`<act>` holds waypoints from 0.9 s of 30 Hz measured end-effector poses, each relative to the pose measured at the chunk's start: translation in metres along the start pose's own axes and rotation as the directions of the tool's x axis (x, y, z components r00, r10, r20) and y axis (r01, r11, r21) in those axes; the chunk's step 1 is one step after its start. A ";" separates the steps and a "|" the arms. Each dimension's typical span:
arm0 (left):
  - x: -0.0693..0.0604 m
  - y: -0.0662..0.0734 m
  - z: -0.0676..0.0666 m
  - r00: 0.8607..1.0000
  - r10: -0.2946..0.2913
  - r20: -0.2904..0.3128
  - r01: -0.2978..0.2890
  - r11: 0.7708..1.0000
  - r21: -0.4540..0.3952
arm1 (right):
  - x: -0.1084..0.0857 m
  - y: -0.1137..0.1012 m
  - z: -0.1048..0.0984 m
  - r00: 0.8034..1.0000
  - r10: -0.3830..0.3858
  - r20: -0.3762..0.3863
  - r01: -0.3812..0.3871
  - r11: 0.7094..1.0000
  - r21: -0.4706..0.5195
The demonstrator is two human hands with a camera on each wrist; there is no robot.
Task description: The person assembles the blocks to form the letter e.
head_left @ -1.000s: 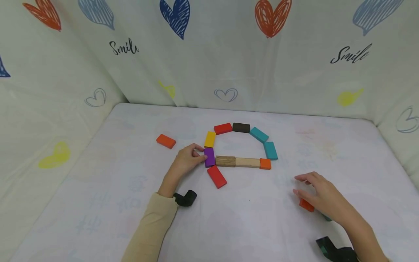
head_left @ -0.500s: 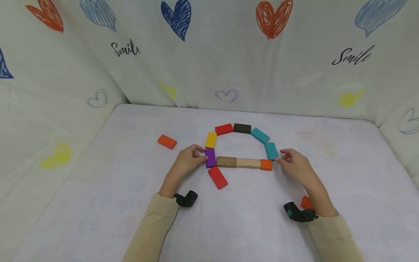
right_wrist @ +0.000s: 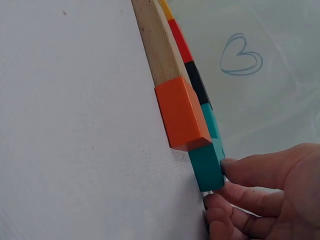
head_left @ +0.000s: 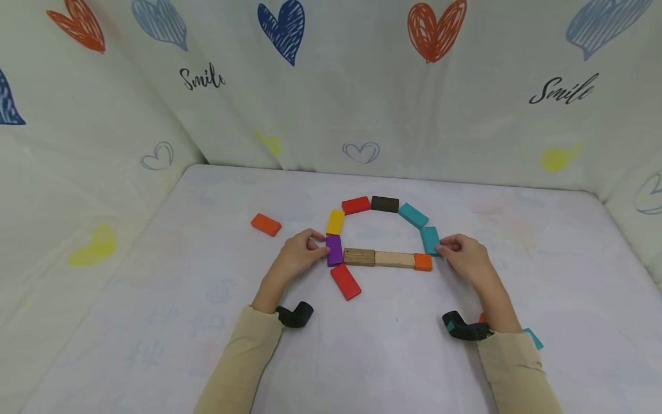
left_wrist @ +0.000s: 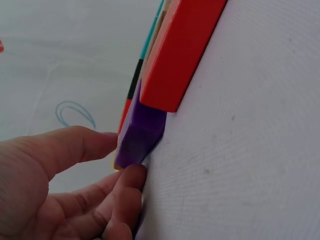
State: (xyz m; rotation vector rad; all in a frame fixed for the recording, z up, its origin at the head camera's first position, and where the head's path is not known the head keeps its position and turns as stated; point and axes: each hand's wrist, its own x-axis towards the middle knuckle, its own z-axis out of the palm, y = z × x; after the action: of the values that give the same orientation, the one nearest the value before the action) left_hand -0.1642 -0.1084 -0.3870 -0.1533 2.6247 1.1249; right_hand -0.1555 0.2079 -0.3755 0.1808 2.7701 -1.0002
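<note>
Painted wooden blocks form a closed outline on the white table. My left hand (head_left: 299, 253) pinches the purple block (head_left: 335, 250) at its outer left side, thumb and index finger against it. On the opposite side my right hand (head_left: 465, 257) pinches the lower teal block (head_left: 430, 240) by its outer edge, with the other fingers bent beneath. An orange block (right_wrist: 182, 115) adjoins that teal one. Two plain wood blocks, a darker one (head_left: 359, 257) and a paler one (head_left: 394, 260), make the bottom row. A red block (left_wrist: 180, 55) slants down from the purple one.
Yellow (head_left: 335, 222), red (head_left: 355, 206), black (head_left: 385, 204) and upper teal (head_left: 413, 215) blocks arch across the back. One loose orange block (head_left: 266, 225) lies left. Beneath the right forearm, another teal block (head_left: 534, 338) and a reddish one are partly hidden. A printed curtain stands behind.
My right hand has moved from above the loose blocks at lower right up and left to the lower teal block. My left hand stays at the purple block.
</note>
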 end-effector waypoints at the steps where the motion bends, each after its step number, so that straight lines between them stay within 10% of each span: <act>1: 0.000 0.000 -0.001 1.000 0.002 0.006 -0.002 1.000 -0.002 | 0.000 0.001 0.000 1.000 -0.004 0.002 0.004 1.000 0.002; 7: -0.001 -0.010 -0.021 0.998 0.065 0.000 -0.065 0.996 -0.068 | 0.001 0.005 0.002 1.000 -0.018 0.010 0.017 0.999 0.028; 16: 0.001 -0.047 -0.070 0.938 0.127 -0.323 -0.175 0.977 -0.125 | 0.002 0.005 0.007 1.000 -0.012 0.007 0.012 0.999 0.035; 27: 0.006 -0.082 -0.090 0.969 0.195 -0.152 -0.205 0.977 -0.055 | 0.003 0.007 0.009 1.000 -0.022 0.012 0.022 1.000 0.022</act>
State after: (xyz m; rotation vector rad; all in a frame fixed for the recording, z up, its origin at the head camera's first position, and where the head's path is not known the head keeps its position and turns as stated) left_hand -0.1727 -0.2295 -0.3868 0.0174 2.7806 1.3192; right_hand -0.1560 0.2075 -0.3868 0.1474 2.7574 -1.0333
